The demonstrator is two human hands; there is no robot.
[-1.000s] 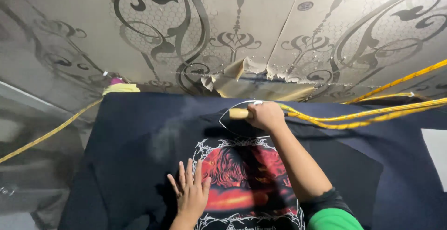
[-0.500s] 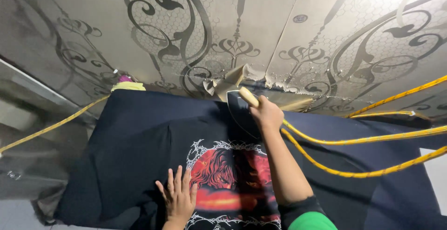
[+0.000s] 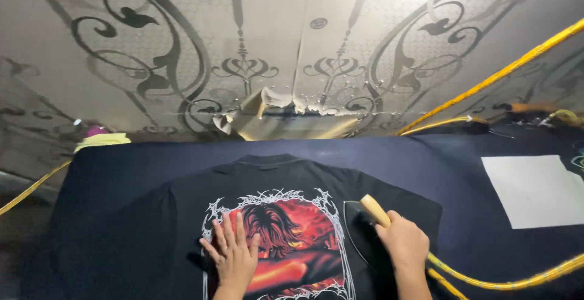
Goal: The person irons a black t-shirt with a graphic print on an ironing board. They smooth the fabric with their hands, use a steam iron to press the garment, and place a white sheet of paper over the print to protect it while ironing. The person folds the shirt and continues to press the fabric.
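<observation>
- We see the left hand (image 3: pixel 233 257) pressed flat, fingers spread, on the red print of a black T-shirt (image 3: pixel 182 215).
- The right hand (image 3: pixel 403 243) grips the tan handle of an iron (image 3: pixel 364 230) resting on the shirt, just right of the print.
- The shirt lies on a dark blue surface (image 3: pixel 456 184).
- A yellow cord (image 3: pixel 505 283) trails right; a white sheet (image 3: pixel 535 189) lies well apart.

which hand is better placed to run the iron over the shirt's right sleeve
Right. The right hand already grips the iron beside that sleeve, while the left hand lies flat on the black T-shirt print.
</observation>
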